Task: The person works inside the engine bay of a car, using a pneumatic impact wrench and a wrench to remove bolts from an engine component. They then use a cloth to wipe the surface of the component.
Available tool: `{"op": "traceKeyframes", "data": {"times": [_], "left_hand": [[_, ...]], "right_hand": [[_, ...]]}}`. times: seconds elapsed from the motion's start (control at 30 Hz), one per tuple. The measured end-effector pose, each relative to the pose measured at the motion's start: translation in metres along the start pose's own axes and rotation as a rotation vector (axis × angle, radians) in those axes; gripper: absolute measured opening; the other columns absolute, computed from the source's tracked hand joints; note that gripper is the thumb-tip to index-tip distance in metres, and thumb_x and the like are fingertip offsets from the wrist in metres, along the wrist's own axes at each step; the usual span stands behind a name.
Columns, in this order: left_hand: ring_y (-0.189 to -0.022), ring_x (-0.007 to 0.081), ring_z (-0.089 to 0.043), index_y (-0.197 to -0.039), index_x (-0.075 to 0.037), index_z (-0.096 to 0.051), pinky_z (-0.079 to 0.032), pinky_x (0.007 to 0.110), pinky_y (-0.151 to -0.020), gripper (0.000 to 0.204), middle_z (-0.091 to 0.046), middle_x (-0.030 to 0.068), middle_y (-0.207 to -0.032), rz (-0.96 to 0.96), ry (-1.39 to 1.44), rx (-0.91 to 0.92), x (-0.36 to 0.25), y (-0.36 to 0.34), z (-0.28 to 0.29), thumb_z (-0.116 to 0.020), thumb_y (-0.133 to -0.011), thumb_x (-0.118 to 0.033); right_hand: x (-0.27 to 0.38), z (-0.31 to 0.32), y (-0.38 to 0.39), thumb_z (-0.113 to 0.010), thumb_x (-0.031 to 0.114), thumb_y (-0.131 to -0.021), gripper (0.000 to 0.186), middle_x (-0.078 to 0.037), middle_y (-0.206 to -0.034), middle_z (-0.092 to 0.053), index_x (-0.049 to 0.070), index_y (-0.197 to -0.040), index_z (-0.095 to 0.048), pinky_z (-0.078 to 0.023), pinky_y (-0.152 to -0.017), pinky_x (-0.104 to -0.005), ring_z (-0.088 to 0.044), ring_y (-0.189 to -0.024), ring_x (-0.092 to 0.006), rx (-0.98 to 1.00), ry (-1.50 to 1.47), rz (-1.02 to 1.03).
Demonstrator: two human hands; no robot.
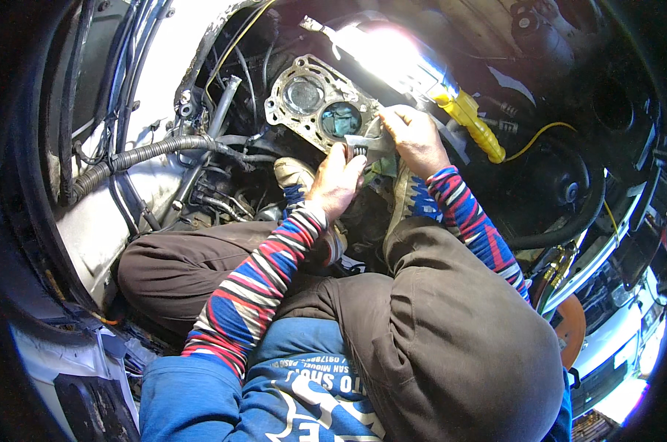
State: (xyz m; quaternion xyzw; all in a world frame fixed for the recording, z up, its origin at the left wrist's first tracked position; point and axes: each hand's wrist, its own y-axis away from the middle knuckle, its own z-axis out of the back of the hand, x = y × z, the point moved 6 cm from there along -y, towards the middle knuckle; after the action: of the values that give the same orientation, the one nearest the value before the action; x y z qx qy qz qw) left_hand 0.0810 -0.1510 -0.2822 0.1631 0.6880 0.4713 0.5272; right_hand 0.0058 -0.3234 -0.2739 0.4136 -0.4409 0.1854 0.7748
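Observation:
Between my feet, an engine block [315, 68] shows its bare top face. One bore holds a piston crown [303, 94]; the neighbouring bore is stuffed with a teal cloth [341, 119]. Low over the near end of the block, my left hand [335, 183] is closed on a small dark ridged piece [360, 149] with a pale flat part reaching toward the block; its exact kind is unclear. My right hand [417, 140] is at the block's right edge, fingers pinched together by a thin greyish flat piece [375, 127]. What those fingertips hold is too small to make out.
A lit work lamp with a yellow handle [472, 127] lies beyond my right hand, its yellow cord [543, 132] running right. A ribbed hose [153, 149] and a metal tube [226, 103] lie on the left. My shoes [295, 177] and bent knees flank the work.

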Motion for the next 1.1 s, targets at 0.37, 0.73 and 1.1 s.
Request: {"op": "traceKeyframes", "data": {"times": [0.37,0.73,1.1], "left_hand": [[-0.076,0.013,-0.058,-0.12,-0.012,-0.054,-0.051,0.03,-0.07,0.028,-0.061,0.0022,-0.091,0.121,0.55,0.084,0.015,0.005,-0.046,-0.053,-0.104,-0.035],[-0.097,0.0371,-0.067,-0.114,-0.001,-0.061,-0.05,0.043,-0.084,0.033,-0.069,0.0226,-0.102,-0.237,-0.284,-0.154,-0.016,-0.009,0.012,-0.057,-0.096,-0.029],[-0.105,0.0371,-0.066,-0.119,0.0,-0.064,-0.049,0.042,-0.092,0.04,-0.069,0.0241,-0.107,-0.143,-0.434,0.035,-0.037,-0.025,0.031,-0.058,-0.095,-0.031]], "right_hand": [[0.018,0.003,-0.009,-0.06,0.029,-0.095,0.032,-0.018,-0.085,-0.071,0.0,-0.097,-0.072,-0.052,-0.073,-0.0374,-0.069,-0.077,-0.0289,0.012,0.143,0.063],[0.046,-0.004,-0.018,-0.058,0.027,-0.098,0.028,-0.017,-0.092,-0.07,0.001,-0.101,-0.069,-0.054,-0.077,-0.0401,-0.068,-0.086,-0.033,0.155,0.404,0.374],[0.045,-0.063,-0.05,-0.05,0.045,-0.099,0.04,-0.015,-0.075,-0.07,0.012,-0.1,-0.073,-0.056,-0.066,-0.045,-0.07,-0.068,-0.0323,0.345,0.933,0.551]]}}
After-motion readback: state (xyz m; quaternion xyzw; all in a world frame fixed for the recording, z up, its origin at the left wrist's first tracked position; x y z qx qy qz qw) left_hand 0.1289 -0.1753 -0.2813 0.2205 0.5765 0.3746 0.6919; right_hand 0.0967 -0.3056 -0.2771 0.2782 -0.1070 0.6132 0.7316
